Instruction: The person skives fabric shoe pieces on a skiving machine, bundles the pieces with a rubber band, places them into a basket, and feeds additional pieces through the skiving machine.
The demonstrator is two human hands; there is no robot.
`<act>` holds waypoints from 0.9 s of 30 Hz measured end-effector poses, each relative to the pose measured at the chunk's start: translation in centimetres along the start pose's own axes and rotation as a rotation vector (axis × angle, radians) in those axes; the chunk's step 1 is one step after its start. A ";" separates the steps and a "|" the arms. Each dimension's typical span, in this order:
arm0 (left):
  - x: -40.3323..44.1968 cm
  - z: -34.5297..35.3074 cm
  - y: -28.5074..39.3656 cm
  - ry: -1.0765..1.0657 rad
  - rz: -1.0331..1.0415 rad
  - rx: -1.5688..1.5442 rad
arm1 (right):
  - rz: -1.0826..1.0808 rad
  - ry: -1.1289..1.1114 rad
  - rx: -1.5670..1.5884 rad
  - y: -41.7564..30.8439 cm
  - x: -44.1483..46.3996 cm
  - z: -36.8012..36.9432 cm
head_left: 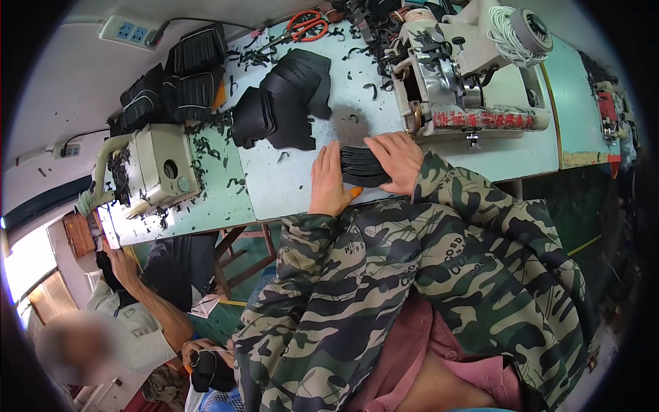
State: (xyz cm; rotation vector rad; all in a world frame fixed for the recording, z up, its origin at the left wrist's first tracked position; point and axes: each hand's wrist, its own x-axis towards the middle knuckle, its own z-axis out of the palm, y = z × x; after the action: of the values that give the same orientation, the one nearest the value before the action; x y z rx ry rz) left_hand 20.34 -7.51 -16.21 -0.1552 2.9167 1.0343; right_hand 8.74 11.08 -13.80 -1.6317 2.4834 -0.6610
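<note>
i'm watching the left hand (328, 181) and right hand (398, 162) gripping a stack of thin black pieces (362, 167), fingers (334, 156) pressing from both sides, at the pale surface's (274, 189) front edge.

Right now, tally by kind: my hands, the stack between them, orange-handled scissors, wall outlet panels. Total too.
Hands: 2 (left hand, right hand)
Black stack: 1
Orange-handled scissors: 1
Wall outlet panels: 2 (upper panel, lower panel)
Total: 6

Camo jkt (364, 275) w/ dk lettering (458, 242), pink btn shirt (403, 357).
</note>
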 end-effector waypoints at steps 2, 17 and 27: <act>-0.3 1.0 1.2 0.091 -0.022 -0.012 | -0.031 0.004 -0.048 -0.2 -0.3 0.7; 14.1 -2.6 0.2 -0.265 0.187 0.169 | 0.308 0.097 0.447 -0.5 -2.6 -4.2; 11.4 -6.8 9.1 -0.045 0.096 0.319 | 1.237 0.705 0.064 33.3 -26.4 -18.2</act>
State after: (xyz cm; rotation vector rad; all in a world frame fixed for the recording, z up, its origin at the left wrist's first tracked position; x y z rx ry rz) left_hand 7.97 -5.63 -6.08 0.0192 3.0219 0.5595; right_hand -14.15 51.22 -14.96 0.4290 3.0963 -1.1118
